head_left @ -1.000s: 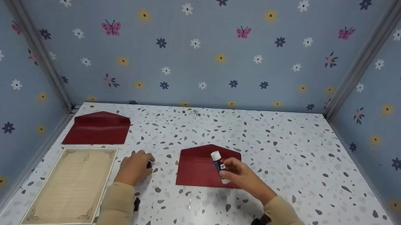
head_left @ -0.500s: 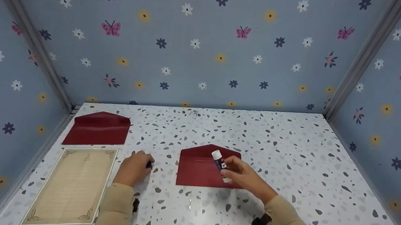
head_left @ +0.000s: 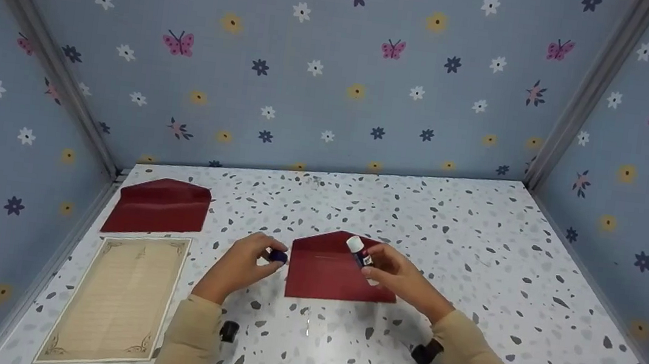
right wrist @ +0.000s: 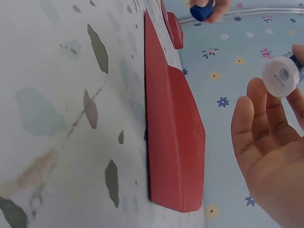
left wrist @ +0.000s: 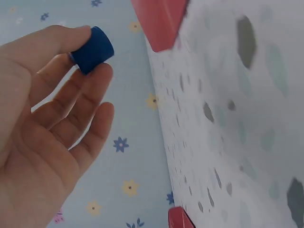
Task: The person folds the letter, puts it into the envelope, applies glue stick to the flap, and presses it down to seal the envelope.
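Observation:
My right hand (head_left: 402, 273) pinches a glue stick (head_left: 360, 252) above a red envelope (head_left: 320, 276) whose flap lies open toward the back. The stick tilts, its white end up and to the left. In the right wrist view the white base (right wrist: 280, 77) of the glue stick faces the camera. Just left of that envelope, my left hand (head_left: 242, 264) pinches a dark blue cap (head_left: 277, 256) between thumb and fingertips. The left wrist view shows the blue cap (left wrist: 93, 50) held up off the table, the other fingers loosely bent.
A second red envelope (head_left: 159, 212) lies open at the back left. In front of it is a cream sheet of paper (head_left: 115, 298) with ornate corners. The speckled white table (head_left: 448, 220) meets flowered walls at the back and sides.
My left hand has moved right and up with the blue cap, from beside the paper to the near envelope's left edge. The glue stick has risen slightly.

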A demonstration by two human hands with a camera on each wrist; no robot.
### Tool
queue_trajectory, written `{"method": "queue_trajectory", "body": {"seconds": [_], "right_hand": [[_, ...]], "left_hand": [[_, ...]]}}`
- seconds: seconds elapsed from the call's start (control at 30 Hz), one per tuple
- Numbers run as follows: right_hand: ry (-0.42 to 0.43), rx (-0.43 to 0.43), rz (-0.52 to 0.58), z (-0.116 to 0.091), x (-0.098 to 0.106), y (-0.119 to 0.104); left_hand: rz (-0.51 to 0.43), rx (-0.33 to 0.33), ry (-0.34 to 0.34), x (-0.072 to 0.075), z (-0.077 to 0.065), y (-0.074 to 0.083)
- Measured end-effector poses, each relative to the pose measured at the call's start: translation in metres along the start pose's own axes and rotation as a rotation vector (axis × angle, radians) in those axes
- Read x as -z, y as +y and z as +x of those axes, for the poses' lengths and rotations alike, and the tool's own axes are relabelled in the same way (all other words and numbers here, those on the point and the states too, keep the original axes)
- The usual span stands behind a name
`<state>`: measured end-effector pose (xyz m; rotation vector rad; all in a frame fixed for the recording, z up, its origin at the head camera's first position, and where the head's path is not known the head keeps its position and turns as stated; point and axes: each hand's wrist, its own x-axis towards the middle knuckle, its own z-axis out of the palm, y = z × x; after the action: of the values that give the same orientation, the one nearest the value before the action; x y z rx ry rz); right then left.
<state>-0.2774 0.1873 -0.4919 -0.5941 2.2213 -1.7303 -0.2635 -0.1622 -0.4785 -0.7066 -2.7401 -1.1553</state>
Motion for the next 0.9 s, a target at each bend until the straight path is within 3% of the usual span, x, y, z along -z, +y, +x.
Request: {"method": "queue_trajectory", "body": {"seconds": [0.2, 0.4, 0.8, 0.9], "right_hand": [[0.089, 0.201, -0.252, 0.0, -0.002, -0.012], [0.121, 0.427, -0.416, 0.004, -0.005, -0.012], [0.158, 0.48, -0.52, 0.005, -0.013, -0.014], [0.162, 0.513, -0.545, 0.005, -0.014, -0.013]], "left_hand": [[-0.208, -0.079, 0.003, -0.003, 0.005, 0.016], [-0.306, -0.144, 0.032, -0.009, 0.009, 0.031], [-0.279, -0.273, 0.034, -0.021, 0.016, 0.047], [-0.256, -0.276, 0.043, -0.023, 0.016, 0.049]]}}
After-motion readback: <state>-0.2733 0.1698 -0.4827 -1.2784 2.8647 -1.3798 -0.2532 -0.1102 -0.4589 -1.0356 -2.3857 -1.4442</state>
